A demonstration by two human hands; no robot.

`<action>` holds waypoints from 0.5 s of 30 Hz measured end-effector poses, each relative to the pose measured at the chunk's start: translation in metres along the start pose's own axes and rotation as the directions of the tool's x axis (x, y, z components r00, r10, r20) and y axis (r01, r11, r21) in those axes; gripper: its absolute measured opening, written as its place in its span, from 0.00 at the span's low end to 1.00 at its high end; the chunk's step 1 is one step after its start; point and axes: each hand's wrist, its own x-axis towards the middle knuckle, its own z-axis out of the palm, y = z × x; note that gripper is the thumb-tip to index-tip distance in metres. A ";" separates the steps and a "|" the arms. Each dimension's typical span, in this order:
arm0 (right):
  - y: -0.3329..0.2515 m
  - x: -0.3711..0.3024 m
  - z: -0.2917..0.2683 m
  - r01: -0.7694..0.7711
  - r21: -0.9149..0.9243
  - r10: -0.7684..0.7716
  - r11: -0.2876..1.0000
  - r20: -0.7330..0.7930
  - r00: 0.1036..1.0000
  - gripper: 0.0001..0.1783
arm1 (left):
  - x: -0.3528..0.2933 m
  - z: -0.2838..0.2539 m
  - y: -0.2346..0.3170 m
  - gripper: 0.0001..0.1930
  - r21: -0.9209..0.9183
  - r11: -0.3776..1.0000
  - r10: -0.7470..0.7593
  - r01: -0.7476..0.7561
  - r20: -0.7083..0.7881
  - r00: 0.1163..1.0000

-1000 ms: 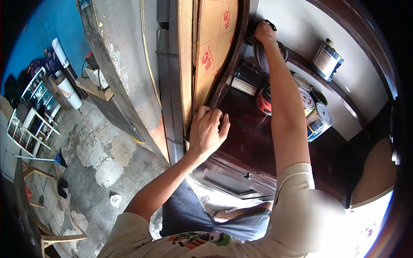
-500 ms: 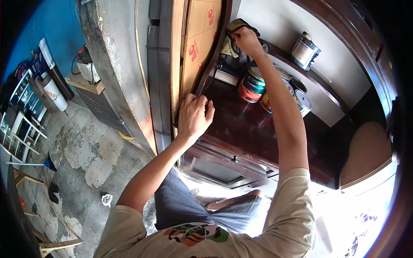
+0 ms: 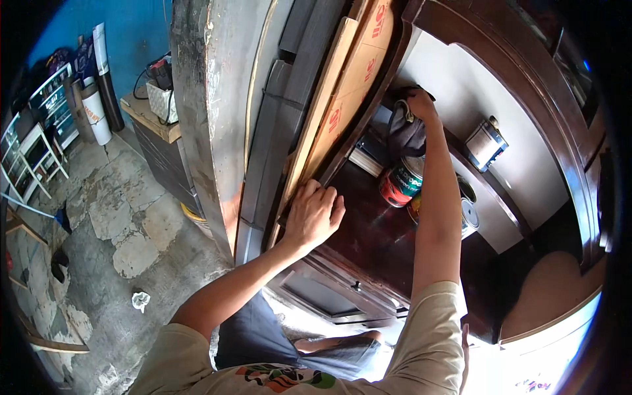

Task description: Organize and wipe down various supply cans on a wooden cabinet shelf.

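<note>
My right hand [image 3: 421, 105] reaches to the back left of a dark wooden cabinet [image 3: 352, 224]. Its fingers close on a bundle of dark cloth [image 3: 406, 135], though the fingertips are partly hidden. Below the cloth stands a green and red paint can [image 3: 400, 184], with other cans half covered by my right forearm. A book-like stack [image 3: 366, 160] lies beside the cloth. My left hand [image 3: 314, 214] is curled over the cabinet's left side edge, next to printed brown board [image 3: 342, 108].
Another paint can [image 3: 486, 145] sits on a narrow raised ledge at the back. To the left rises a worn grey post [image 3: 197, 118]. Beyond it are a cabinet with a white basket [image 3: 162, 102], rolled tubes [image 3: 97, 118] and crumpled white paper [image 3: 140, 301] on the cracked floor.
The view has shifted, putting the cabinet lower and farther right. My right hand remains at the cloth, whose khaki part now shows less. My left hand stays on the edge.
</note>
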 end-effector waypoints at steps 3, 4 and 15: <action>-0.005 0.020 0.014 0.027 -0.018 -0.024 0.999 0.114 0.993 0.16 | 0.001 -0.002 0.002 0.07 0.034 0.999 -0.030 0.030 0.009 1.000; -0.006 0.023 0.015 0.046 -0.022 -0.042 0.999 0.130 0.991 0.16 | 0.002 -0.003 0.003 0.08 0.032 0.999 -0.027 0.027 0.003 1.000; -0.045 -0.054 -0.016 0.271 0.223 -0.269 0.936 -0.039 0.962 0.17 | 0.001 -0.010 0.011 0.08 0.027 0.999 -0.045 0.045 0.005 0.999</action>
